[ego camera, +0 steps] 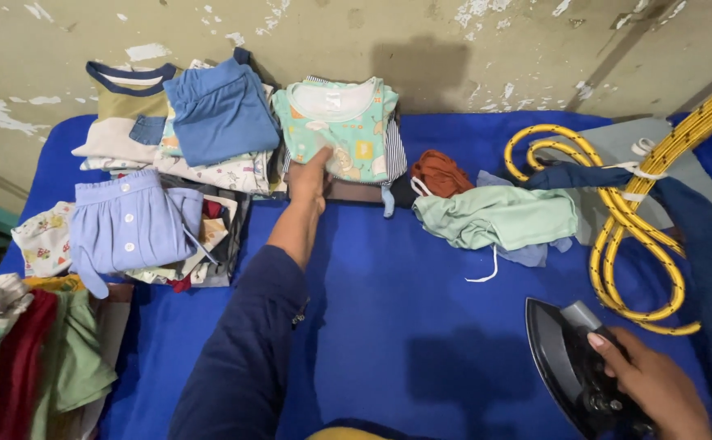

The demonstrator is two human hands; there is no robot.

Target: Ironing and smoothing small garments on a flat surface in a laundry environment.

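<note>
- Head view: the left hand reaches forward in a dark blue sleeve, fingers flat on the folded mint-green printed child's shirt at the far edge of the blue cloth-covered desk, not clamped on it.
- The right hand is closed around the handle of the black flat iron, near-right of that shirt.
- Right of the shirt lie a crumpled pale green garment and a yellow braided cord; left of it, a folded blue shorts pile.
- Risk, as I judge it: the iron resting on the cloth could scorch it, and the looped cord could snag.
</note>
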